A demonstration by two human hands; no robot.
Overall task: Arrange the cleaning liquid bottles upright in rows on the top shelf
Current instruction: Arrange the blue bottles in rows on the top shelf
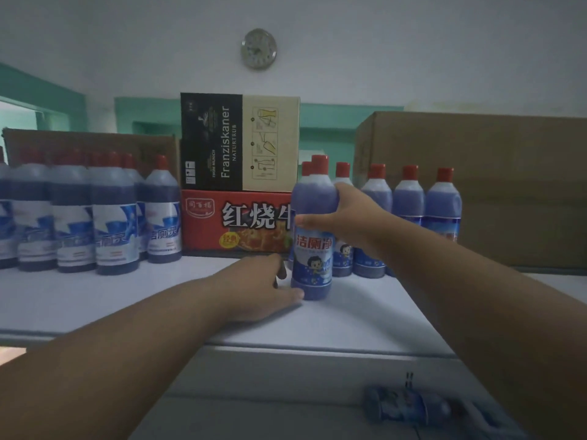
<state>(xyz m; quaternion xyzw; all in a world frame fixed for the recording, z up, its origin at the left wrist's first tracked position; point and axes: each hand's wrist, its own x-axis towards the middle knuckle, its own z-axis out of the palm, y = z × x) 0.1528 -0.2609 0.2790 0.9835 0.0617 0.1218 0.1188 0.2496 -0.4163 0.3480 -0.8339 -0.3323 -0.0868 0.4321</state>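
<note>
A blue bottle (313, 230) with a red cap is being set upright on the white top shelf (365, 312). It is held near its shoulder by the right hand (346, 217), with the fingers and thumb wrapped around it. Its bottom is touched by the left hand (263, 287), whose thumb lies flat on the shelf against the base while the other fingers are bent close beside it. It cannot be told for sure if the base is gripped or only steadied.

A good part of the job looks done. A row of bottles (409, 217) is already stood up just behind and to the right of the held one, in front of a big brown box (508, 185). A bigger group of bottles (92, 214) is stood upright on the far left of the shelf. Between the two groups, a red box (235, 223) is seen with a black and cream box (238, 141) stacked on top.

Some work seems to be left. One more bottle (409, 406) is seen lying on its side lower down, below the shelf. It will likely need to be lifted up and stood in line too.
</note>
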